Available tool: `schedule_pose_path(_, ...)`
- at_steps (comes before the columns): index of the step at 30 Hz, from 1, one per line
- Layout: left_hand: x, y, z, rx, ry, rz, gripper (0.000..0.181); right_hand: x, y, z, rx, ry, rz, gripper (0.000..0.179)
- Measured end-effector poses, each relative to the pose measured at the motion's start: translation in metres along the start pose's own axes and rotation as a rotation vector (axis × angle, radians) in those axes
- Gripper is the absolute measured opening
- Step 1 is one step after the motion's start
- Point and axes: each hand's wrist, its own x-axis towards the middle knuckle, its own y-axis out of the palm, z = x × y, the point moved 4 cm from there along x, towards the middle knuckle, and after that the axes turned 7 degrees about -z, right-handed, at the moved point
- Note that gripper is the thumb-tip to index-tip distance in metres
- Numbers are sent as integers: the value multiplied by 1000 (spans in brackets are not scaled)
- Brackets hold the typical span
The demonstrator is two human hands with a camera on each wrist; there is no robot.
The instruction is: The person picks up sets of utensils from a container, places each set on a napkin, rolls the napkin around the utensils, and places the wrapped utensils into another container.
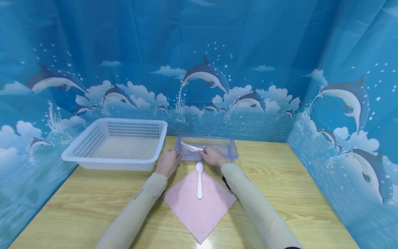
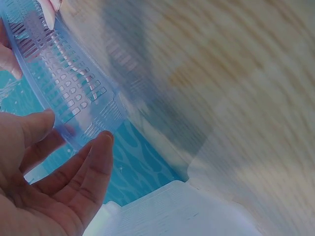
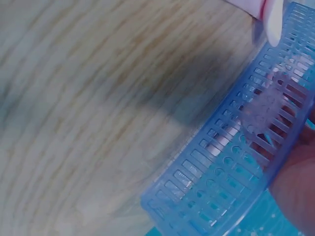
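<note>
My left hand [image 1: 168,162] pinches the left front corner of a small translucent blue-purple basket [image 1: 231,157]. In the left wrist view the thumb and fingers of that hand [image 2: 74,196] lie on either side of the basket's rim. Reaching over the front wall, my right hand [image 1: 213,156] holds a slim white utensil [image 1: 190,147] by one end. Its other end points left inside the basket; I cannot tell its exact kind. Slotted basket wall [image 3: 197,172] partly hides the right fingers in the right wrist view. A white spoon [image 1: 199,180] lies on a pink cloth [image 1: 199,218], bowl toward the basket.
A large white basket [image 1: 124,164] stands at the back left, beside my left hand. Both baskets and the cloth rest on a wood-grain table [image 1: 280,193]. A blue curtain [image 1: 264,41] printed with dolphins borders the table's back and sides.
</note>
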Motion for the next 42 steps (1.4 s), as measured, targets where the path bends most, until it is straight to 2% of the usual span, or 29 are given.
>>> schedule_pose_path(2,0,0,0,2,0,0,19,1,-3,2,43,-53,-63,37)
schedule_pose_path(5,1,0,0,5,2,1,19,1,-9,7,49,-143,-164,17)
schedule_pose_path(8,1,-1,0,5,0,4,19,1,-14,11,33,-199,-224,17)
schedule_pose_path(11,1,-1,0,8,-1,1,19,2,-15,12,48,-181,-224,20)
schedule_pose_path(16,1,-1,0,13,0,2,19,1,-16,12,107,-106,-223,27)
schedule_pose_path(21,0,-1,0,19,-3,15,19,0,-23,12,157,-88,-285,37)
schedule_pose_path(26,0,0,1,28,-9,23,19,-3,-31,14,161,-104,-363,19)
schedule_pose_path(30,0,1,1,44,-9,21,18,-5,-36,15,202,-87,-392,22)
schedule_pose_path(36,-1,-1,-1,42,-15,13,18,-8,-36,14,222,-68,-388,23)
schedule_pose_path(42,-6,-2,-1,67,-11,-6,22,-15,-36,11,256,-35,-337,21)
